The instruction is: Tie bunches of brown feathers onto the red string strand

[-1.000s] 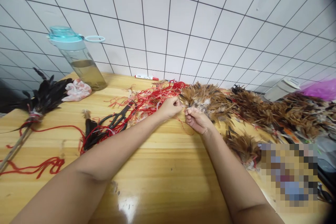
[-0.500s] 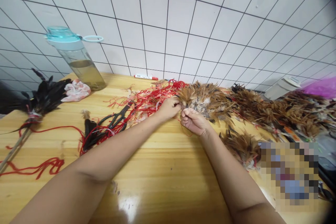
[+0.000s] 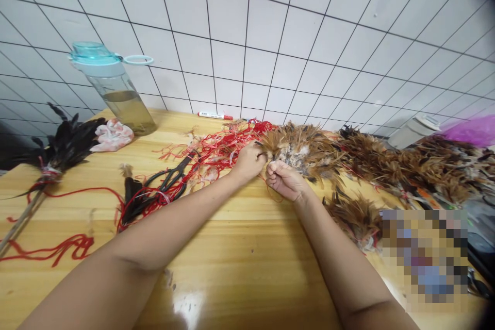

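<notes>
My left hand (image 3: 249, 161) is closed, its fingers curled at the left edge of a brown feather bundle (image 3: 309, 147). Close beside it, my right hand (image 3: 284, 179) is also closed, thumb and fingers pinched together in front of the feathers. A thin reddish string (image 3: 273, 195) hangs in a loose loop just below the hands. Whatever lies between the fingertips of either hand is too small or hidden to make out. Tangled red cords (image 3: 220, 147) lie left of the feather bundle, partly behind my left hand.
Black-handled scissors (image 3: 174, 175) lie among red cords left of my forearm. A water bottle (image 3: 127, 105), crumpled tissue (image 3: 113, 135) and black feather bundle on a stick (image 3: 71, 136) are further left. A red marker (image 3: 214, 115) lies by the tiled wall; more brown feathers (image 3: 417, 165) stretch right.
Both hands stay at the left edge of the feather bundle, with only slight finger movement. The view has shifted very slightly; the other things keep their places.
</notes>
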`<state>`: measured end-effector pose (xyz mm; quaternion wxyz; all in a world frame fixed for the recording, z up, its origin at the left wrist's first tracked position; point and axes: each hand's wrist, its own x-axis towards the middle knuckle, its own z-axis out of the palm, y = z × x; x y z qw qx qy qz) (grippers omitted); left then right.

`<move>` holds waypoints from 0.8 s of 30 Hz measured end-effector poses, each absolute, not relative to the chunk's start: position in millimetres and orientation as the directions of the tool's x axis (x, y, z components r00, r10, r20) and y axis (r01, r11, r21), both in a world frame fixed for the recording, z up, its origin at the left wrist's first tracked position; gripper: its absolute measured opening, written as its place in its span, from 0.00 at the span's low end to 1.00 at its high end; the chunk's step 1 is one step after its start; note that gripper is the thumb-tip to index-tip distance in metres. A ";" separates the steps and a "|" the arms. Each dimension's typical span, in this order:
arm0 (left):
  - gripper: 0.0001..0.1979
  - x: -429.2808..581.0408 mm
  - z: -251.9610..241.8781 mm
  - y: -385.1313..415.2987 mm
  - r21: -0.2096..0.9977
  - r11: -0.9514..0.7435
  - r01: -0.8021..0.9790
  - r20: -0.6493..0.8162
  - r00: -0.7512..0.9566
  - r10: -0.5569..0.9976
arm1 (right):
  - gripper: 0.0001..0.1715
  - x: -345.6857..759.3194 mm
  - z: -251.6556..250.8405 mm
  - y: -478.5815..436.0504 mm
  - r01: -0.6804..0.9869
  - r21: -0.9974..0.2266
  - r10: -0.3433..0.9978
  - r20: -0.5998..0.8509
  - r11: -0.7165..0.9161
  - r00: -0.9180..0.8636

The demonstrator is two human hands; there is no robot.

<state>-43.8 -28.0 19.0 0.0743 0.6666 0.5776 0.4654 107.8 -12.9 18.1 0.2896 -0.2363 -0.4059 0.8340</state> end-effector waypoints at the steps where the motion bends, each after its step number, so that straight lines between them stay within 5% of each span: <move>1: 0.10 -44.2 18.4 -27.3 0.644 -0.321 0.694 0.528 -0.100 0.843 | 0.15 107.5 18.0 -13.3 -0.279 -0.818 0.663 -0.157 -0.503 -0.732; 18: 0.06 -37.8 21.6 -27.0 0.897 -0.307 0.318 0.368 -0.154 0.917 | 0.16 105.4 10.2 -17.3 -0.193 -0.839 0.603 -0.186 -0.508 -0.776; 24: 0.07 -41.9 16.3 -24.5 0.851 -0.313 0.421 0.397 -0.126 0.909 | 0.16 104.9 12.3 -16.7 -0.214 -0.857 0.645 -0.165 -0.468 -0.746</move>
